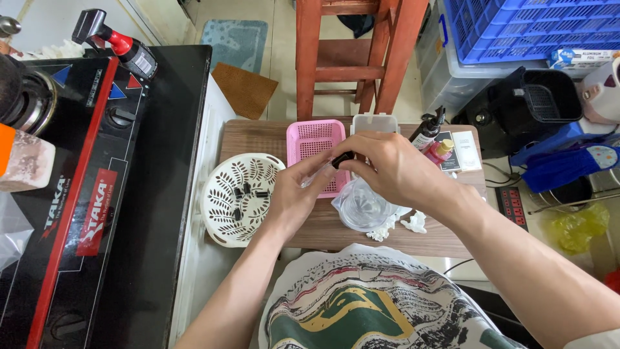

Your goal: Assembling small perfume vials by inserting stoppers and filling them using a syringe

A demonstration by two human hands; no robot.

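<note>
Both hands meet over the middle of the small wooden desk [258, 136]. The left hand [294, 194] pinches a small clear vial [316, 174], largely hidden by the fingers. The right hand [387, 165] grips its small black cap [342, 158] between thumb and forefinger. The vial sits above the near edge of the pink basket [315, 143], just left of a clear plastic bag [361, 205].

Risk, as judged: the vial is held over the desk's near half; a slip while twisting could drop it or spill its contents onto the bag or the white tissue scraps [413, 223]. The cap is small and could roll off.

Count: one white round perforated basket [219, 200] at left holding about four small dark vials [245, 194]; one pink basket; one clear lidded box [374, 123]; one black pump bottle [427, 130]; one small pink bottle [440, 152].
</note>
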